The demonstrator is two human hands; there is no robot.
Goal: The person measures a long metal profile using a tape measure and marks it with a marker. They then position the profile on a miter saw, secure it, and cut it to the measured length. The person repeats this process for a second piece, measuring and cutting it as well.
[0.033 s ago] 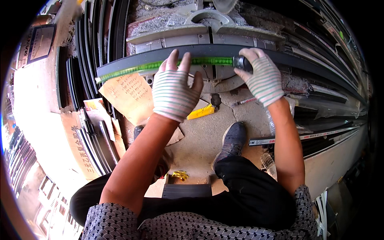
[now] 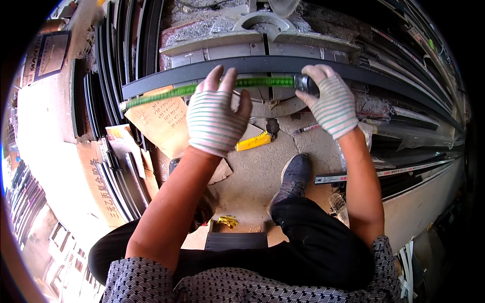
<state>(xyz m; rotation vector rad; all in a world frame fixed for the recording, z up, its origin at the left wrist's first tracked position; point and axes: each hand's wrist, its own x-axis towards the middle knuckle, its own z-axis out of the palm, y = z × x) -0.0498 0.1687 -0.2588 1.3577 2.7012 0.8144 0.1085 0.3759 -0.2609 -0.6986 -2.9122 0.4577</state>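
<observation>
My right hand (image 2: 331,101), in a striped work glove, grips the dark case of a tape measure (image 2: 306,85) between thumb and fingers. Its green blade (image 2: 268,82) runs out leftward to a tip beside the left end of a long dark grey metal bar (image 2: 283,64). The blade lies just on my side of the bar, slightly apart from it at the left. My left hand (image 2: 217,113), gloved alike, is at the middle of the blade with fingers stretched and thumb apart. Its fingers cover a short stretch of the blade; whether they touch it is unclear.
Under the bar sits a metal saw base (image 2: 222,54) with a round blade (image 2: 284,6) beyond. Handwritten cardboard (image 2: 161,123) and a yellow utility knife (image 2: 253,142) lie nearer me. Dark profiles (image 2: 108,65) are stacked at left, more at right. A small box (image 2: 236,240) stands between my legs.
My left hand has shifted slightly left and toward me. The blade's left part has come down off the bar toward me, opening a gap. My right hand keeps hold of the tape measure.
</observation>
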